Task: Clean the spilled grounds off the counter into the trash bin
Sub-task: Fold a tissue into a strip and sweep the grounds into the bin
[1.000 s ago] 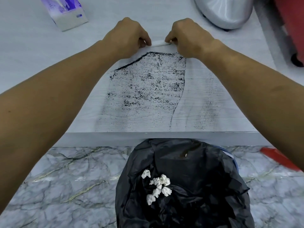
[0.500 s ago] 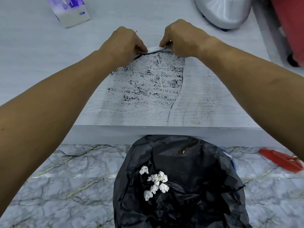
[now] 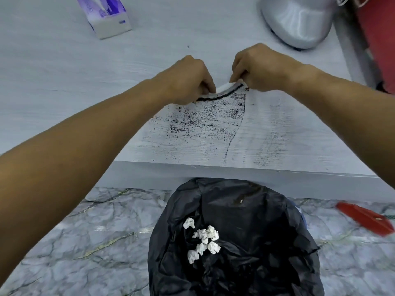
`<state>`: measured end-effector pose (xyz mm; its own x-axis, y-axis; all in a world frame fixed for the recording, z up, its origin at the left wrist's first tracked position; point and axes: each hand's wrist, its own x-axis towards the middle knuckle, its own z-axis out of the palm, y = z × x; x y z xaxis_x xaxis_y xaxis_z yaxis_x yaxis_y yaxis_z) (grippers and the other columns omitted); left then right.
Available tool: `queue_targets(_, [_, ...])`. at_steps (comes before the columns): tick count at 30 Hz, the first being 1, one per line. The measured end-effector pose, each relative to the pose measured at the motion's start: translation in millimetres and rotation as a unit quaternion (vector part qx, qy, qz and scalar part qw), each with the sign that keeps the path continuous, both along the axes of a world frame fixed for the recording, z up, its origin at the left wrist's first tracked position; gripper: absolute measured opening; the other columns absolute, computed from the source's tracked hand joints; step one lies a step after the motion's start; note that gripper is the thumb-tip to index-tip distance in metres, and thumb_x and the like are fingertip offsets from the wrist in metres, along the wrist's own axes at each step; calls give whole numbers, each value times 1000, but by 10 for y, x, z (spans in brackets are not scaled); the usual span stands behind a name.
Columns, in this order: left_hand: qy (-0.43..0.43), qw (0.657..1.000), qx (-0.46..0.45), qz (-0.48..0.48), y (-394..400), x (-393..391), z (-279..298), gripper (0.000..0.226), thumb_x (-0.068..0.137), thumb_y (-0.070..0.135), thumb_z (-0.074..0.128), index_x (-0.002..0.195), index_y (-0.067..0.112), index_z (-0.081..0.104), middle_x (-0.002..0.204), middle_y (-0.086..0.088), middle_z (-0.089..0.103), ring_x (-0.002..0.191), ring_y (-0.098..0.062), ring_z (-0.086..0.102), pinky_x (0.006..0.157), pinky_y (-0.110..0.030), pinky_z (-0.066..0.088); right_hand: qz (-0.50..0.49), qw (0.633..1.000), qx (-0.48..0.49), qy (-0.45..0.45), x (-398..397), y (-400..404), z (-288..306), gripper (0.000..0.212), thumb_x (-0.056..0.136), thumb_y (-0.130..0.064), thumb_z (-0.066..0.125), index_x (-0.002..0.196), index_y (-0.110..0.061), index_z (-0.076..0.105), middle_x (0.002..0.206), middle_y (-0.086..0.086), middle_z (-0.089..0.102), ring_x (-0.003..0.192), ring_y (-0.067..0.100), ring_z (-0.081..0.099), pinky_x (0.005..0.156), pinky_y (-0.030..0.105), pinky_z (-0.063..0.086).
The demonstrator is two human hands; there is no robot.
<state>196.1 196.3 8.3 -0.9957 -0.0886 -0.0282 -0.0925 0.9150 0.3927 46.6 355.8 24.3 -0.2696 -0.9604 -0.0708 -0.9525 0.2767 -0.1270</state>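
Pale grey wood-grain tabletop (image 3: pixel 53 67) is seen from above, its front edge running across the middle of the view. Dark grounds (image 3: pixel 205 118) are scattered over it in a speckled patch near the centre, with a thin dark line trailing from the patch's right side down to the front edge and a fainter dusting at 3 o'clock of it.

A folded white tissue (image 3: pixel 226 88) is pressed against the tabletop at 12 o'clock of the patch. A dense black ridge of grounds is gathered along its near edge.

The left hand (image 3: pixel 186 82) is closed, its fingertips pinched on the left end of the tissue. The right hand (image 3: pixel 260 67) is closed likewise on the right end. Both forearms are extended from the lower corners of the view.

A trash bin (image 3: pixel 245 221) lined with a black bag is placed on the marble-patterned floor (image 3: pixel 74 242) at 6 o'clock of the patch, just below the tabletop's front edge. Several crumpled white tissue wads (image 3: pixel 205 238) are lying inside it.

A purple-and-white tissue box (image 3: pixel 106 16) is standing at 11 o'clock, well apart from the hands. A rounded silver appliance (image 3: pixel 299 20) is noted at 1 o'clock. A red object (image 3: pixel 367 218) is lying on the floor at 4 o'clock; its identity cannot be told.
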Motion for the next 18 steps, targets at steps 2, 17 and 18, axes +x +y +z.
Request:
queue_targets(2, [27, 999, 9, 24, -165, -64, 117, 22, 92, 9, 66, 109, 19, 77, 102, 1, 75, 82, -6, 61, 83, -15, 43, -36, 999, -28, -2, -91, -143, 75, 34, 86, 4, 56, 100, -16, 79, 110, 2, 71, 102, 22, 64, 94, 34, 52])
queue_targets(17, [15, 986, -60, 155, -1395, -273, 6, 24, 92, 8, 61, 108, 17, 76, 103, -7, 75, 87, -13, 61, 86, -20, 42, -79, 996, -40, -15, -226, -1597, -87, 37, 83, 7, 57, 102, -16, 78, 112, 4, 71, 102, 22, 66, 87, 28, 53])
queue_targets(18, [16, 985, -55, 162, -1384, -219, -14, 24, 92, 7, 61, 109, 16, 76, 104, -7, 75, 87, -13, 61, 85, -19, 42, -76, 996, -40, -11, -187, -1612, -98, 37, 84, 7, 57, 103, -17, 78, 113, 5, 70, 102, 24, 66, 87, 29, 53])
